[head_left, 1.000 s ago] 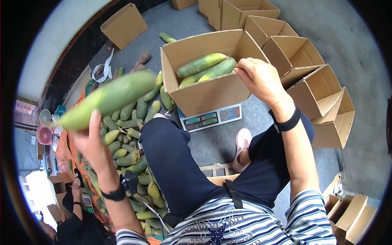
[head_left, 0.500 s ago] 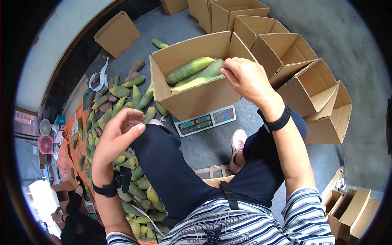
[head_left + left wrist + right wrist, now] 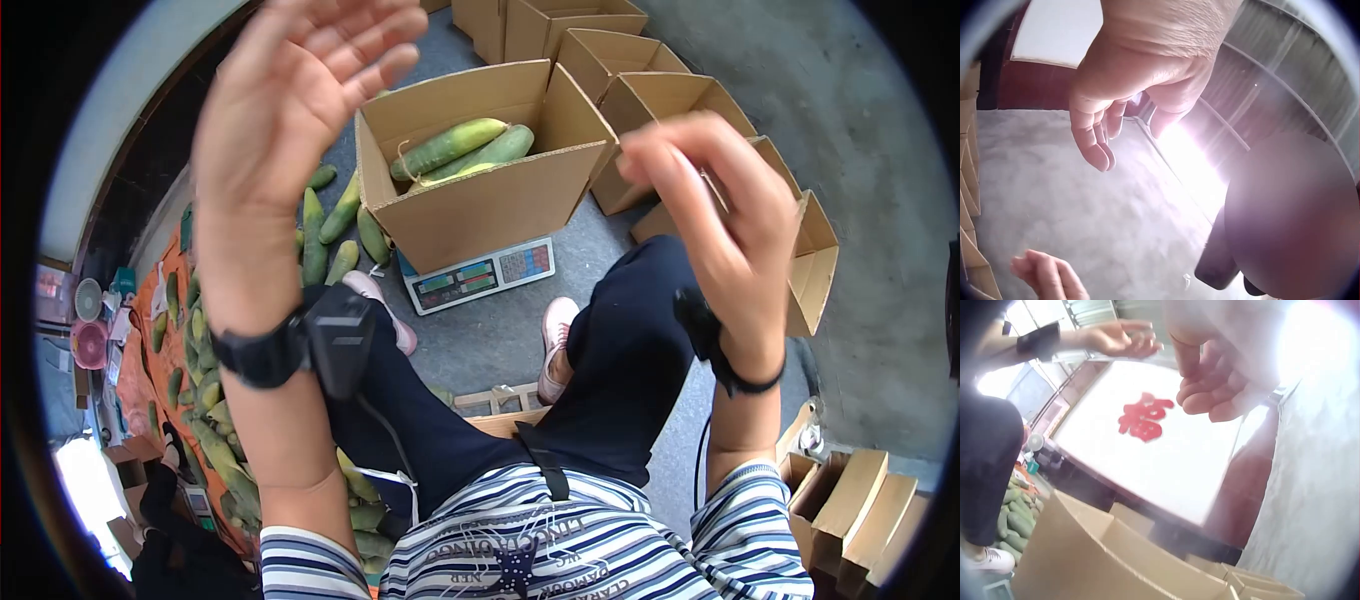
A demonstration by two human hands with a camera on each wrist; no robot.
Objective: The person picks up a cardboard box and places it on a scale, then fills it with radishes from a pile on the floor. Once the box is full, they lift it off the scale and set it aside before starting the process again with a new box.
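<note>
My left hand (image 3: 290,110) is raised to the left of the cardboard box, palm showing, fingers spread and nothing in them. In the left wrist view its fingers (image 3: 1100,150) hang loosely downward. My right hand (image 3: 735,220) is lifted on the right side, blurred, with fingers loosely bent; the right wrist view shows those fingers (image 3: 1210,403) holding nothing. Between the hands the open cardboard box (image 3: 500,205) sits on a digital scale (image 3: 480,280). Inside it lie several large green radishes (image 3: 455,145), green with yellowish ends.
More open boxes (image 3: 665,95) line the right side and back. On the left, loose radishes (image 3: 315,235) and a pile (image 3: 225,450) lie on the floor and an orange sheet (image 3: 140,385). Flattened cartons (image 3: 850,505) lean at lower right. Another person (image 3: 175,540) is at lower left.
My left hand swung a green radish to the left, let go of it, then rose empty past the box. My right hand left the box's edge, moving right and toward me.
</note>
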